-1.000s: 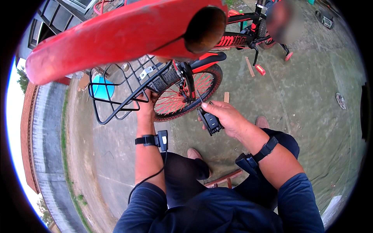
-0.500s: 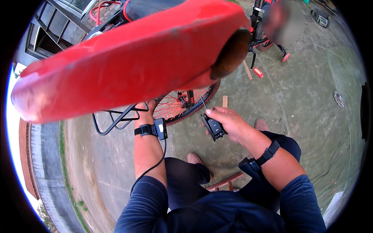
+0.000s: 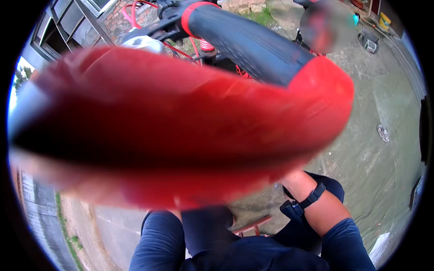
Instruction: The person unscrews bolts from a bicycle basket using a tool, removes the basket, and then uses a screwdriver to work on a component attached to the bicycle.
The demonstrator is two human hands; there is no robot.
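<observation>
A large red, hollow-looking hand guard (image 3: 190, 126) on a handlebar fills the middle of the view, close and blurred. It joins a black rubber grip (image 3: 248, 43) with a red ring at its inner end. My right forearm (image 3: 321, 207), with a black strap round it, reaches up behind the guard's lower edge. Only the wrist end of my right hand (image 3: 294, 179) shows; its fingers and whatever they hold are hidden. My left sleeve (image 3: 162, 239) rises at lower left, while the left hand itself is covered by the guard.
Red cables (image 3: 133, 13) and brake parts sit beside the grip. A low reddish wooden stool (image 3: 253, 226) stands between my legs. On the concrete at right lie a round metal part (image 3: 383, 133) and, farther off, a dark grey object (image 3: 369, 43). Another person is at the far right.
The guard now looms lower and larger, covering both hands and the wheel. Earlier my right hand held a black folding multi-tool with one thin bit out; it is now hidden.
</observation>
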